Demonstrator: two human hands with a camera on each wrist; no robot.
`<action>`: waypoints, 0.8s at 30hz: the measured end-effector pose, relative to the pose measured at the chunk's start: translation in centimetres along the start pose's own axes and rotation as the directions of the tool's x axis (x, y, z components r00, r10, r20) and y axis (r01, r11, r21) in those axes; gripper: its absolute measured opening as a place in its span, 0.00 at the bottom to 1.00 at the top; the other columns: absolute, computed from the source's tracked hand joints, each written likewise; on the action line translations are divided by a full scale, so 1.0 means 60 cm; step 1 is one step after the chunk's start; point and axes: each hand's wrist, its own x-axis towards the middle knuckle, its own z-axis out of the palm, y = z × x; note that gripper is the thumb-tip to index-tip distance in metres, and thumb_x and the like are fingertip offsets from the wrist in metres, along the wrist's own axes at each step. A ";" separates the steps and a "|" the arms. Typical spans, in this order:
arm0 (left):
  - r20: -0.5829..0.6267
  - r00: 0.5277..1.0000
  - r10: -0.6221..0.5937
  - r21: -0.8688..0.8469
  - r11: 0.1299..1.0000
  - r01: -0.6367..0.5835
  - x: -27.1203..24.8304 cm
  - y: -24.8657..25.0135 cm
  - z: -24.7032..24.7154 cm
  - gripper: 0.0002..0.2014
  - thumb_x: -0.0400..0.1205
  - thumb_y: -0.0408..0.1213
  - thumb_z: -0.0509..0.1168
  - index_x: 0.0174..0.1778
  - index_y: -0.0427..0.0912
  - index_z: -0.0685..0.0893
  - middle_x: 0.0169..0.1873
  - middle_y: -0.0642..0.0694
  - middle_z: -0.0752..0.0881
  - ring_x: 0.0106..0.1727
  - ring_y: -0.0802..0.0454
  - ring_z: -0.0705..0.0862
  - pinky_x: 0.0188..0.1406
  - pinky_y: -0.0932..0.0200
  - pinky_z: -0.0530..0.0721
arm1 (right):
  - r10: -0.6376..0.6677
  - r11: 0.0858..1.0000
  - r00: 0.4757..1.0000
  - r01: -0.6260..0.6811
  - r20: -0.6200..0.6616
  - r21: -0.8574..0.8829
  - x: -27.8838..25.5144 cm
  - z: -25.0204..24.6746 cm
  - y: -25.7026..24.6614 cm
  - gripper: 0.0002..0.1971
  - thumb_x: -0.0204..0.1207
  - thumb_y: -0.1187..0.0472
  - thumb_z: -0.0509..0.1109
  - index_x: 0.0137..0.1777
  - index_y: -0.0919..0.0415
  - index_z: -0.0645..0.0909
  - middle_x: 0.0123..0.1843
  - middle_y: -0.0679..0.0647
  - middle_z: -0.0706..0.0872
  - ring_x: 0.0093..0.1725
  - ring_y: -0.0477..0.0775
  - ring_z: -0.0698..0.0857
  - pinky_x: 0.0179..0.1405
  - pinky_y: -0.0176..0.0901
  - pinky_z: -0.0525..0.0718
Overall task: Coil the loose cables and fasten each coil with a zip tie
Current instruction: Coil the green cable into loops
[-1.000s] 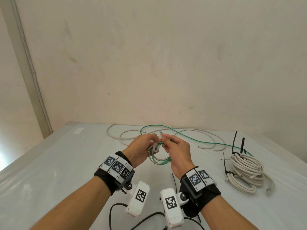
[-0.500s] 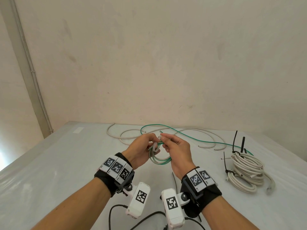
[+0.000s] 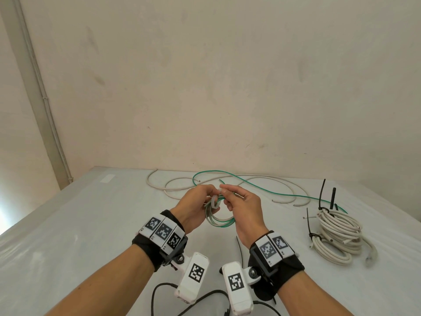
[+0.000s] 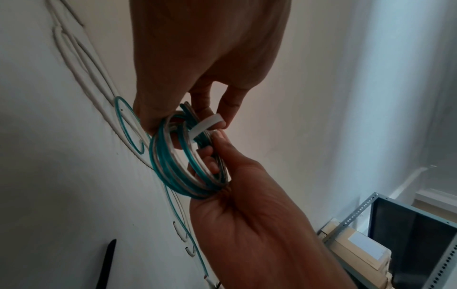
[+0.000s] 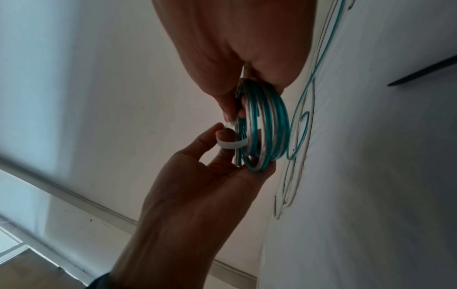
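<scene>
A small coil of green and clear cable (image 3: 218,221) hangs above the table between both hands. A white zip tie (image 3: 213,201) loops round its upper part. My left hand (image 3: 205,197) grips the coil, thumb inside the tie loop (image 5: 231,144). My right hand (image 3: 230,195) pinches the tie's tip with thumb and forefinger while its lower fingers cradle the coil (image 4: 178,172). The cable's loose green tail (image 3: 250,185) trails across the table behind.
A loose white cable (image 3: 182,180) snakes along the back of the white table (image 3: 79,224). At the right lies a white cable coil (image 3: 337,233) bound with black zip ties. One black zip tie (image 3: 239,247) lies on the table under my right wrist.
</scene>
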 end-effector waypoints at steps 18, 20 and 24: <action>-0.051 0.996 0.076 -0.084 0.993 -0.080 0.015 -0.007 0.016 0.07 0.83 0.27 0.71 0.56 0.30 0.89 0.43 0.39 0.87 0.39 0.50 0.84 0.42 0.56 0.82 | -0.086 0.993 0.995 0.082 -0.043 -0.086 0.015 0.001 0.003 0.08 0.81 0.68 0.76 0.52 0.56 0.94 0.31 0.47 0.85 0.30 0.41 0.80 0.40 0.35 0.79; -0.065 0.996 0.069 -0.086 0.994 -0.074 0.017 -0.005 0.017 0.07 0.84 0.27 0.70 0.56 0.30 0.89 0.41 0.40 0.87 0.39 0.50 0.84 0.43 0.56 0.82 | -0.096 0.990 0.995 0.092 -0.033 -0.108 0.016 0.003 0.004 0.09 0.81 0.68 0.75 0.52 0.56 0.94 0.30 0.43 0.87 0.31 0.39 0.81 0.42 0.36 0.79; -0.066 0.994 0.086 -0.081 0.993 -0.092 0.019 0.000 0.020 0.04 0.84 0.28 0.71 0.52 0.31 0.90 0.38 0.42 0.89 0.37 0.51 0.85 0.41 0.57 0.82 | -0.133 0.982 0.991 0.127 -0.030 -0.138 0.022 0.004 -0.002 0.08 0.80 0.67 0.75 0.50 0.55 0.94 0.32 0.46 0.90 0.32 0.40 0.83 0.44 0.40 0.80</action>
